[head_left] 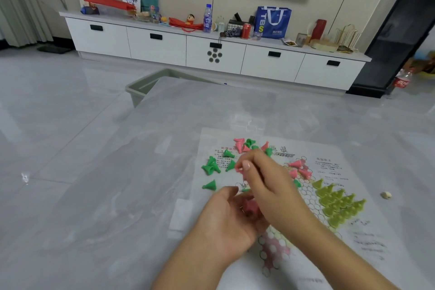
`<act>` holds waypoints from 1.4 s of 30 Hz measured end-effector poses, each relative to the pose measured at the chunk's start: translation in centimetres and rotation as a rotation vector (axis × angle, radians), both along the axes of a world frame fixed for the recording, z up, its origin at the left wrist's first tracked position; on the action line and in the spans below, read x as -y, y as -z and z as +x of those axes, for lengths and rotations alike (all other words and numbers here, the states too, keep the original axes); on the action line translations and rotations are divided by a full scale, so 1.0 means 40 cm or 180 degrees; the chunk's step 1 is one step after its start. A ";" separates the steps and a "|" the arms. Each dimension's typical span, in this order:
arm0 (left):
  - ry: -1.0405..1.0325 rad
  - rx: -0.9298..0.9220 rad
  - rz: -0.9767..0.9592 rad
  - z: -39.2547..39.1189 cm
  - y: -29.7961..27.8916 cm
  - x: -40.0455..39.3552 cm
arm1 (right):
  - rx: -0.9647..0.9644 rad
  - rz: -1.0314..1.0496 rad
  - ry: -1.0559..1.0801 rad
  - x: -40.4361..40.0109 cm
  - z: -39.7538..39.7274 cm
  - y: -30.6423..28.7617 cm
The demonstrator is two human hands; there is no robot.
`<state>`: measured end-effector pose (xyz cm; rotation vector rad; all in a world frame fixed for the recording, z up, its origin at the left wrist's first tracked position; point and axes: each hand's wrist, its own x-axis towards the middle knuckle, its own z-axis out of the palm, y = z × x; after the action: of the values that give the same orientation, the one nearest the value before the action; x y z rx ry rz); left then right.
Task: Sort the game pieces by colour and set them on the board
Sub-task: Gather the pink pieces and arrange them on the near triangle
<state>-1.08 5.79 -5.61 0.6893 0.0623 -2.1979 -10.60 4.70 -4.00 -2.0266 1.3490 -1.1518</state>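
A paper game board (353, 233) lies on the glossy grey table. Yellow-green pieces (339, 202) stand in rows on its right point. Green pieces (211, 167) lie loose at its left edge. Pink pieces (300, 167) lie near the board's middle, and a mixed pink and green heap (247, 145) sits at its top. My left hand (226, 221) is cupped, palm up, around several pink pieces (250, 206). My right hand (266, 183) hovers just above it and pinches a pink piece (237, 167) between thumb and fingertips.
A small beige die-like object (386, 194) lies on the table to the board's right. A grey plastic bin (150, 87) stands beyond the table's far edge. A white TV cabinet (211, 52) with clutter runs along the wall.
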 end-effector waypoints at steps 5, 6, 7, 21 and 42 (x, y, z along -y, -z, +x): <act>0.0132 0.0092 0.0067 -0.012 -0.003 -0.022 | 0.0870 0.0073 0.0239 -0.068 -0.042 -0.004; 0.0130 0.0195 0.0095 -0.012 -0.001 -0.022 | 0.1057 0.0102 0.0414 -0.078 -0.059 -0.004; 0.0112 0.0321 0.0079 -0.010 0.001 -0.020 | 0.1185 0.0187 0.0606 -0.086 -0.078 -0.003; -0.0373 0.1460 -0.0606 0.034 -0.001 0.014 | 0.2131 0.1819 0.0659 -0.143 -0.245 0.065; 0.0027 0.4188 -0.2840 0.055 0.002 0.000 | -0.0481 0.0751 -0.0232 -0.221 -0.156 0.119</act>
<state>1.12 5.78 -5.70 1.3712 -1.4457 -1.1616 -16.83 13.53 -8.78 -2.0035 1.3974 -0.7807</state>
